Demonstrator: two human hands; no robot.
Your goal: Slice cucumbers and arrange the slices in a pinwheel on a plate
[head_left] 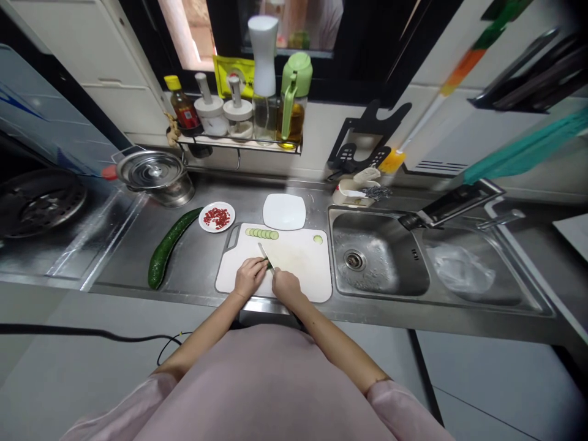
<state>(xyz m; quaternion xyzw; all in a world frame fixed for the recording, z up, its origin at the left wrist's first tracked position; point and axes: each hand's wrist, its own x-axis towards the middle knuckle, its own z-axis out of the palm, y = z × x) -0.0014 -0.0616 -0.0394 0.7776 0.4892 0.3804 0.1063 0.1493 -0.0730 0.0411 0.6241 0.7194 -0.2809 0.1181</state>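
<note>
My left hand [250, 277] is closed on a short dark-green piece of cucumber [269, 264] on the white cutting board [303, 269]. Wrapped around a handle, my right hand [285, 286] grips a knife [263, 251], its blade angled up and left beside the cucumber piece. My fingers hide most of that piece. Along the board's far edge lies an overlapping row of pale round cucumber slices [261, 234]. One separate slice [318, 239] rests at the far right corner. Behind the board sits a white square plate [283, 211].
Left of the board are a long cucumber [171, 246] and a small dish [233, 219] of chopped red bits. A lidded steel pot [177, 191] stands near the stove. The double sink [381, 285] borders the right. Bottles [264, 67] line a rack above.
</note>
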